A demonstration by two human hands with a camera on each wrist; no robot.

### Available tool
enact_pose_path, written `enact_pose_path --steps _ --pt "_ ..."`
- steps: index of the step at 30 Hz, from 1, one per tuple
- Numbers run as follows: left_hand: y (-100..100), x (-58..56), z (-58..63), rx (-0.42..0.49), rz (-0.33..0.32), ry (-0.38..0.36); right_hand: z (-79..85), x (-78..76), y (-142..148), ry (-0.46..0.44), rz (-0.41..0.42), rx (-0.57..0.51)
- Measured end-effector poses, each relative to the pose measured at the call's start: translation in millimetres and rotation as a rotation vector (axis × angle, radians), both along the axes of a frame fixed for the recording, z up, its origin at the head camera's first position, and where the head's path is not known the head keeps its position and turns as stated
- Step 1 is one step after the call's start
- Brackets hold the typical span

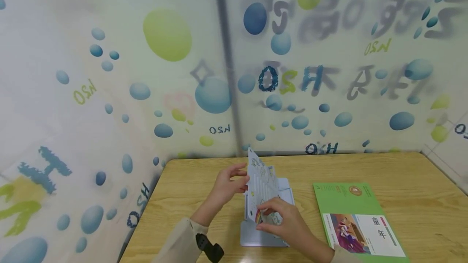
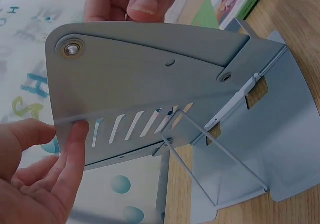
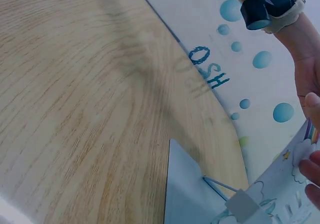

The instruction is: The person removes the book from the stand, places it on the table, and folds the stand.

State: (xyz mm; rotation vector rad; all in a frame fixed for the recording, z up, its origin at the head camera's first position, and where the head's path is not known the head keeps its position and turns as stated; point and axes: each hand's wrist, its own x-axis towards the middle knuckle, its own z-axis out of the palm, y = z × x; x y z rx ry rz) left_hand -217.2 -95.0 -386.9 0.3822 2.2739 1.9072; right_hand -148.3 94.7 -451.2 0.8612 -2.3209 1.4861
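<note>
A pale metal book stand (image 1: 261, 184) stands on the table, its printed panel tilted up from a flat base (image 1: 256, 235). The panel bears a rainbow, clouds and a row of slots. At the panel's far left edge, my left hand (image 1: 226, 186) pinches it between thumb and fingers. The left wrist view shows the plain back panel (image 2: 135, 79), with a bent wire support (image 2: 215, 144) leading down to the base. My right hand (image 1: 287, 219) is by the printed side near the rainbow corner, thumb and index finger apart.
A green book (image 1: 351, 198) with a picture on its cover lies flat to the right of the stand. The wooden table (image 1: 190, 198) meets a patterned wall covering (image 1: 168, 92) at its back edge. A dark band (image 1: 209, 247) circles the left wrist.
</note>
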Motion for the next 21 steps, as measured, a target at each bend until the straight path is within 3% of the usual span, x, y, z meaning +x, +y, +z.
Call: enact_pose_path --steps 12,21 --pt "15 -1.1 4.3 -0.030 0.023 0.023 0.1 4.9 5 0.121 -0.051 0.004" --pt "30 0.0 14.5 -0.059 0.006 0.033 3.3 11.5 13 0.097 -0.075 -0.014"
